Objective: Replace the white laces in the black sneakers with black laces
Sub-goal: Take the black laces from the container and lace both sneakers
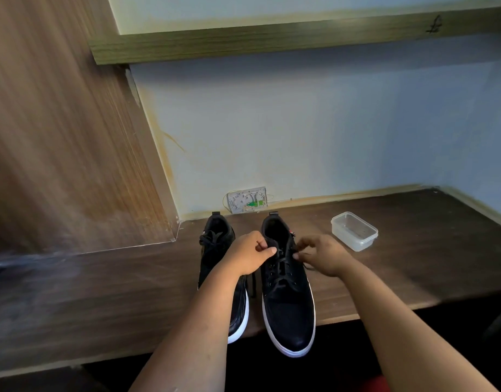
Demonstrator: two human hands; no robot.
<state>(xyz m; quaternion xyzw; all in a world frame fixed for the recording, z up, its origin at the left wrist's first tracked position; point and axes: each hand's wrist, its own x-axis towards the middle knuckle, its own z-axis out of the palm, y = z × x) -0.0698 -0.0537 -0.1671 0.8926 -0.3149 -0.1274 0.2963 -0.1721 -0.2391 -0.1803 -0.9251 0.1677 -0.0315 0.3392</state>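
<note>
Two black sneakers with white soles stand side by side on the dark wooden desk, toes toward me. The right sneaker [288, 301] carries a black lace [280, 274] through its eyelets. My left hand [250, 254] pinches the lace at the shoe's upper left eyelets. My right hand [320, 254] pinches the other lace end at the upper right eyelets. The left sneaker [215, 250] also shows a black lace near its collar; my left forearm hides most of it. A loose black lace end [253, 285] hangs between the two shoes.
A clear plastic container [354, 231] sits to the right of the shoes. A white wall box with wiring [247, 200] is behind them. A wooden panel [60, 137] rises at the left, a shelf [272, 38] runs overhead. The desk's front edge [385, 314] lies under the toes.
</note>
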